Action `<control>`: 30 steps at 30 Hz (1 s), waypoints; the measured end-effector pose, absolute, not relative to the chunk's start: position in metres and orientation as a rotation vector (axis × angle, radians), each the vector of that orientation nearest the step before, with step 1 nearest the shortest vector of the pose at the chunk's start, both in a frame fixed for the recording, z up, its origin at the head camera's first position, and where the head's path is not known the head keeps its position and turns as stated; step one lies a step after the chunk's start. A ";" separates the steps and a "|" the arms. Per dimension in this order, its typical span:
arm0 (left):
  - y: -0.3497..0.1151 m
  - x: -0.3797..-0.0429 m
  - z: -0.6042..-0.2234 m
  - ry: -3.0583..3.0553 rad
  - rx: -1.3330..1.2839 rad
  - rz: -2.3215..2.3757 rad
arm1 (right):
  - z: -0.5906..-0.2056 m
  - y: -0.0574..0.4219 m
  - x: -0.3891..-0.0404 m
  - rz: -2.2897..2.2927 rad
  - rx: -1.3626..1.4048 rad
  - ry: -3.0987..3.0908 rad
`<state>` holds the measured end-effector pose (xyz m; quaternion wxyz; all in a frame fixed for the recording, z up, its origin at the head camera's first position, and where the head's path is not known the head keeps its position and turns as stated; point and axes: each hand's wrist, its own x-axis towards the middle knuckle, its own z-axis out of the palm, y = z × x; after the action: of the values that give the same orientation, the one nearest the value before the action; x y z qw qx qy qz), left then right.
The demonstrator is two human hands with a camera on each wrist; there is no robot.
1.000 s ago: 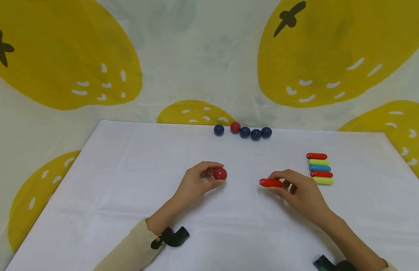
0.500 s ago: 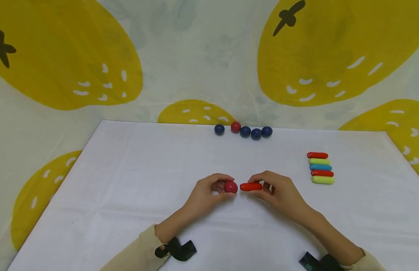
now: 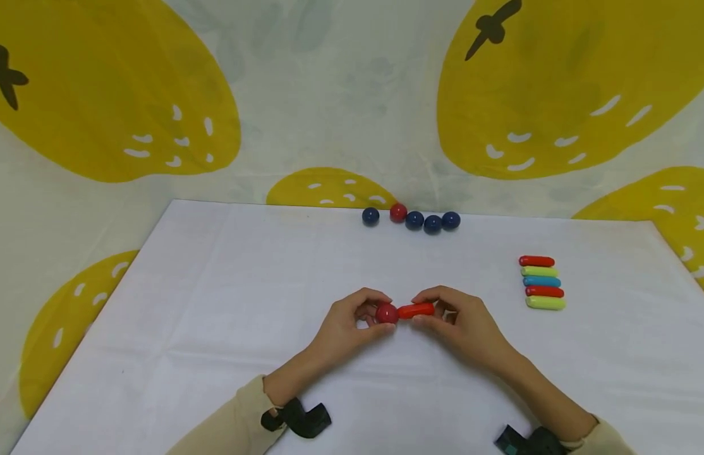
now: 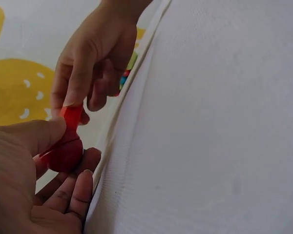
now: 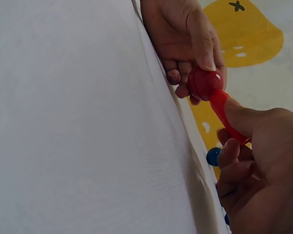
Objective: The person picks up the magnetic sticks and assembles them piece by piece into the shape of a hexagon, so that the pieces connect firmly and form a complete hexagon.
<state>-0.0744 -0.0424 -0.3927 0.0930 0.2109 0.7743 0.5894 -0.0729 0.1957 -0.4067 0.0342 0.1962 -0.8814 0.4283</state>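
My left hand [image 3: 347,322] pinches a shiny dark red ball [image 3: 387,313] between thumb and fingers, above the middle of the white table. Facing it, my right hand [image 3: 471,322] pinches a bright red rod [image 3: 417,310] with rounded ends. The rod's left end touches the ball's right side, and it tilts slightly up toward the right hand. In the right wrist view the ball [image 5: 205,84] and the rod [image 5: 228,116] also meet end to side. Whether the tip sits inside the ball I cannot tell. Fingers partly cover both pieces in the left wrist view.
Along the table's back edge lie several dark blue balls [image 3: 433,224] and one red ball [image 3: 398,212]. To the right, several short rods [image 3: 542,281] in red, yellow-green and blue lie in a stack of rows. A patterned cloth [image 3: 340,95] hangs behind the white table [image 3: 244,265].
Both hands have come closer together, the right one moving left with the rod and the left one moving right with the ball. The rod now touches the ball, where a gap was before.
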 end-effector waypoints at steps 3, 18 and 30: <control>-0.043 -0.072 -0.386 2.303 0.636 1.774 | -0.405 0.195 -0.073 1.391 0.518 -2.726; -0.045 -0.081 -0.417 2.164 0.606 1.961 | -0.401 0.173 -0.082 1.654 0.485 -2.639; -0.048 -0.085 -0.425 2.307 0.601 2.018 | -0.389 0.173 -0.105 1.641 0.519 -2.738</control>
<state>-0.0848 -0.0485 -0.4250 0.0091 0.1924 0.7387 0.6459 -0.1048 0.1732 -0.3887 -0.0463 0.1602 -0.8458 0.5068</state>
